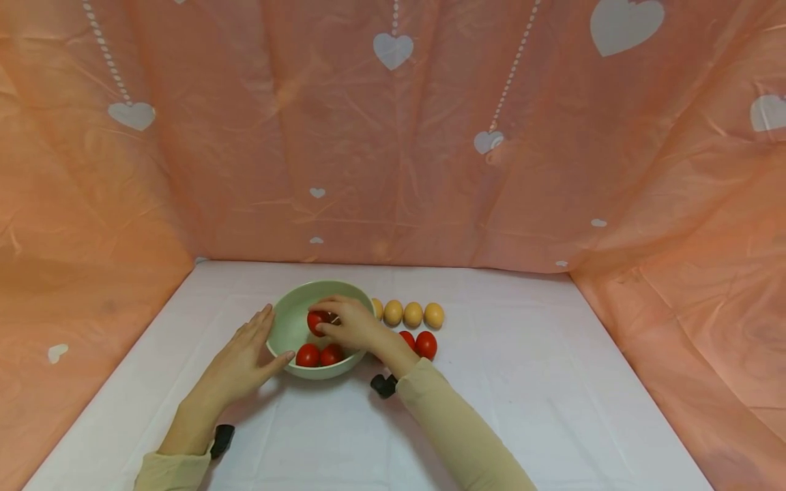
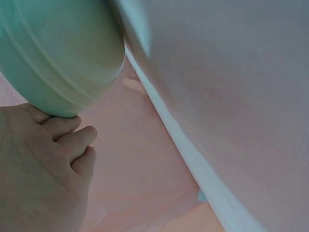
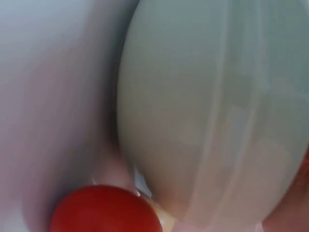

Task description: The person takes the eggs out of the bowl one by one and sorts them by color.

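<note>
A pale green bowl [image 1: 288,324] stands on the white table. My right hand [image 1: 356,326] reaches over its right side and pinches a glossy red egg [image 1: 316,322] above the inside of the bowl. Two more red eggs [image 1: 308,355] lie in the bowl's near part. Along the bowl's left outer side, my left hand [image 1: 242,365] touches it with extended fingers, its thumb by the near rim. The left wrist view shows those fingers against the outer wall of the bowl [image 2: 63,53]. Part of the bowl's inside is hidden behind my right hand.
Right of the bowl lies a row of several yellow eggs [image 1: 413,314], the leftmost partly hidden by the bowl. Nearer are more red eggs [image 1: 426,345], one partly covered by my right forearm. A pink-orange cloth with hearts [image 1: 393,170] hangs behind and beside the table [image 1: 522,382].
</note>
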`<state>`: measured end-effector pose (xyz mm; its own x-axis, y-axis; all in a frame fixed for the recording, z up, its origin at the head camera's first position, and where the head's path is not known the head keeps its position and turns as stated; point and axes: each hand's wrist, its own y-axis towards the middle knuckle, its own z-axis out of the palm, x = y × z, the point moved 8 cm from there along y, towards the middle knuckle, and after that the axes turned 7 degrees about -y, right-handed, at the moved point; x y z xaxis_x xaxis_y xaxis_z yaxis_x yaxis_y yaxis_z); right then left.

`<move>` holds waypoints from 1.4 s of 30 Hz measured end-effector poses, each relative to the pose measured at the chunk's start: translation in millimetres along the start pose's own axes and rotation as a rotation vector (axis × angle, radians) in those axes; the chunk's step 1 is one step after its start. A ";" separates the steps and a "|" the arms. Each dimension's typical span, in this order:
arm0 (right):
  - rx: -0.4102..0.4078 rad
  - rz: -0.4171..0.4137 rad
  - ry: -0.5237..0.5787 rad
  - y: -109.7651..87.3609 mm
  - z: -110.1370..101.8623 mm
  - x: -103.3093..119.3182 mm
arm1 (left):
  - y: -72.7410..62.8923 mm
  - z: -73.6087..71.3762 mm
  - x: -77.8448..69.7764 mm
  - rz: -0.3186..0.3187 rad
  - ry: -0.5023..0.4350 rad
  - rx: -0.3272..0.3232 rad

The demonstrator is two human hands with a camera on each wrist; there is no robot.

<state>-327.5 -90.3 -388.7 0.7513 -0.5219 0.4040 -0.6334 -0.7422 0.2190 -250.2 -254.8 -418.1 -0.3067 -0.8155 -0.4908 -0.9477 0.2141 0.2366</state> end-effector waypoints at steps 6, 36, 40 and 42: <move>-0.053 0.017 0.047 -10.7 -9.7 -4.4 | -0.4 0.4 -0.4 0.002 -0.007 -0.004; -0.461 0.084 0.316 -75.4 -59.5 -38.0 | -0.6 -1.0 0.7 0.031 -0.010 -0.024; -0.477 0.112 0.328 -84.2 -61.6 -46.6 | -0.3 -1.0 0.4 0.034 -0.012 -0.022; -0.488 0.113 0.324 -88.5 -63.1 -50.2 | -0.1 -1.2 0.1 0.036 -0.015 -0.023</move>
<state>-320.8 28.1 -372.3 0.6280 -0.3742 0.6823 -0.7757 -0.3707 0.5107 -250.1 -255.5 -417.2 -0.3422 -0.7993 -0.4940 -0.9338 0.2306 0.2736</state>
